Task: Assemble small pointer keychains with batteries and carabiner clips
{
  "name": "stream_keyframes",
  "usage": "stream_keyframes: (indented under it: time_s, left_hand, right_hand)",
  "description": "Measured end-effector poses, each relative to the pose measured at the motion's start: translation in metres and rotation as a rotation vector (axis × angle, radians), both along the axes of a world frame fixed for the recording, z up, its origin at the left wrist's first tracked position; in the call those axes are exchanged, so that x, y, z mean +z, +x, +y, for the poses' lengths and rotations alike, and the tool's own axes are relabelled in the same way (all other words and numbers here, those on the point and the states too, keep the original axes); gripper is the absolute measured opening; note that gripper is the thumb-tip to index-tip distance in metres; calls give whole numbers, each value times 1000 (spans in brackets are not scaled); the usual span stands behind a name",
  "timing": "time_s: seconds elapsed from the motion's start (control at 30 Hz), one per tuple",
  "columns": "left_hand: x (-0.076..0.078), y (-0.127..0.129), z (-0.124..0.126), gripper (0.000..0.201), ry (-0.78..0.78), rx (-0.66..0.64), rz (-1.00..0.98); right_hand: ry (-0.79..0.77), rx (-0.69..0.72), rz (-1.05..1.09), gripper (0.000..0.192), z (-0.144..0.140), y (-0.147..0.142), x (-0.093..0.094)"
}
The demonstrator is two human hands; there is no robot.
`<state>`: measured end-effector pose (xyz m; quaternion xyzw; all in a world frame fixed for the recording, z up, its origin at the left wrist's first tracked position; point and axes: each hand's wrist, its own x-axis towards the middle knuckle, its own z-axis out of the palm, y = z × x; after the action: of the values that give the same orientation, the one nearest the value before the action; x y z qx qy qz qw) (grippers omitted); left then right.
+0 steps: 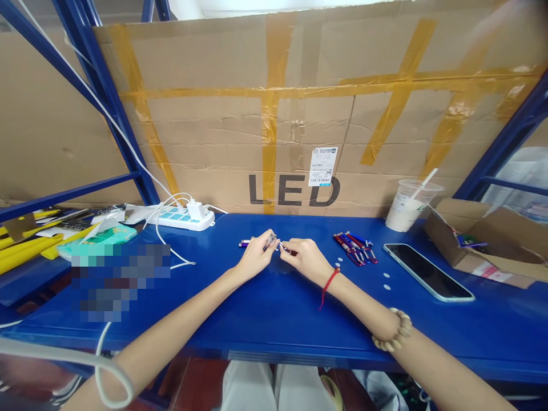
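Holding the small purple pen light (257, 243) pinched in the closed left hand (256, 258) above the blue table (274, 308), the closed right hand (305, 258) should grip its metal piece (286, 248) straight.

Your two hands meet at the middle of the table (274, 319), the left hand (256, 257) touching the right hand (305, 258) around a small pen-like piece (274, 243). To your right lies a bunch of pens (355, 248), then a phone (428, 279), with a cup (409, 206) behind it and an open box (479, 242) farther right. To your left, a power strip (182, 217) sits at the back, against the cardboard wall (299, 114).
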<state>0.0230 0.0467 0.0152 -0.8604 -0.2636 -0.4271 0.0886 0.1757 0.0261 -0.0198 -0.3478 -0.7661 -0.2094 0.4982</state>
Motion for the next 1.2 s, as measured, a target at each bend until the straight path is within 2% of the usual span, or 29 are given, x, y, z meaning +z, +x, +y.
stream_keyframes:
  time_s: [0.27, 0.4, 0.57, 0.97, 1.2]
  left_hand:
    - [-3, 1, -2, 28, -77, -90, 16]
    - [-6, 0, 0, 23, -4, -16, 119]
    - [-7, 1, -4, 14, 70, 58, 183]
    - [-6, 1, -2, 23, 178, 127, 247]
    - [-6, 1, -2, 26, 208, 169, 242]
  right_hand:
    - [109, -24, 112, 32, 0, 12, 4]
    - [164, -28, 189, 36, -1, 13, 4]
    - [185, -32, 184, 39, -4, 7, 3]
    - [191, -59, 174, 38, -1, 6, 1]
    - [233, -15, 177, 33, 2, 3, -1]
